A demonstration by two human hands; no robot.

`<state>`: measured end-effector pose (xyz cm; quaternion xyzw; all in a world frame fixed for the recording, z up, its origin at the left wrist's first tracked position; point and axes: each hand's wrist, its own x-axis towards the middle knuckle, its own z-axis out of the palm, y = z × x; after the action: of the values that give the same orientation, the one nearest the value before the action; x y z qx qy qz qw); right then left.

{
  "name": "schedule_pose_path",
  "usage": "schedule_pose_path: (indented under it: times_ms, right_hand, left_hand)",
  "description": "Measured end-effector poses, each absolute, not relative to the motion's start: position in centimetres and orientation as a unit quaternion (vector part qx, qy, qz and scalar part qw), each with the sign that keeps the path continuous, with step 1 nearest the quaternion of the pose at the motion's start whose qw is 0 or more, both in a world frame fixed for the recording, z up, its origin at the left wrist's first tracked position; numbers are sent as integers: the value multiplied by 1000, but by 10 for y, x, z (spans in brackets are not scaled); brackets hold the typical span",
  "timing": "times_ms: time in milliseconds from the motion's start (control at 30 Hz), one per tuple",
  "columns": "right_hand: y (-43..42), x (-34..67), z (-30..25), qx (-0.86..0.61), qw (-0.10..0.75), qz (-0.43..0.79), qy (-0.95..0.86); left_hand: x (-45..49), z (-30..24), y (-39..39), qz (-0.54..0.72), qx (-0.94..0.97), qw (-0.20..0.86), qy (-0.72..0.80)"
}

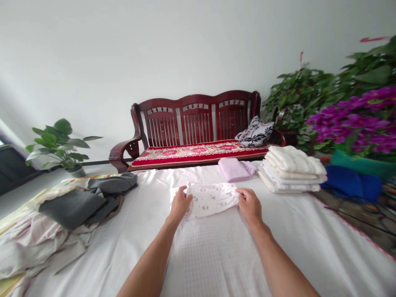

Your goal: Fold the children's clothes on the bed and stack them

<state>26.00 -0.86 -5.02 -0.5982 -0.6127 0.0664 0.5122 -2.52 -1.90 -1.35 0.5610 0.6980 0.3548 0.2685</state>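
A small white garment with a faint print [212, 200] is stretched sideways between my two hands, low over the cloth-covered surface [204, 251]. My left hand [181, 202] pinches its left end, where the fabric bunches around the fingers. At the other end, my right hand [250, 204] grips the gathered edge between thumb and fingers. Just behind the garment lies a folded lilac cloth [235, 169]. To its right stands a stack of folded white and cream cloths [292, 169]. Whether the garment touches the surface along its lower edge I cannot tell.
Loose grey and pale clothes [68, 218] lie heaped at the left. Beyond the surface is a dark red wooden bench [196, 119] with a patterned cushion [256, 132]. A blue item [349, 183] and purple flowers [359, 119] are at the right, a potted plant [60, 144] at the left.
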Motion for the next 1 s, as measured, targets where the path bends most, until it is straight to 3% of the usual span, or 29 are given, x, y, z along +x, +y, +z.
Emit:
schedule_pose_path:
  times_ms: [200, 300, 400, 533, 667, 833, 1000]
  right_hand:
    - [-8, 260, -51, -596, 516, 65, -611]
    - [-8, 260, -51, -596, 514, 64, -614]
    - [-7, 259, -51, -598, 507, 63, -618]
    - [-8, 259, -49, -610, 489, 62, -621]
    - [-12, 259, -47, -645, 447, 45, -619]
    - [-17, 258, -40, -665, 391, -51, -635]
    - [-30, 239, -25, -638, 338, -85, -687]
  left_hand:
    - [-17, -13, -23, 352, 589, 293, 666]
    - [-32, -14, -29, 335, 678, 189, 627]
    - [-46, -22, -37, 239, 786, 44, 568]
    - [-53, -38, -47, 144, 831, -25, 537]
    - [-60, -46, -43, 212, 808, 32, 548]
    - [-84, -46, -32, 387, 588, 154, 693]
    - [-106, -39, -37, 383, 533, 277, 701]
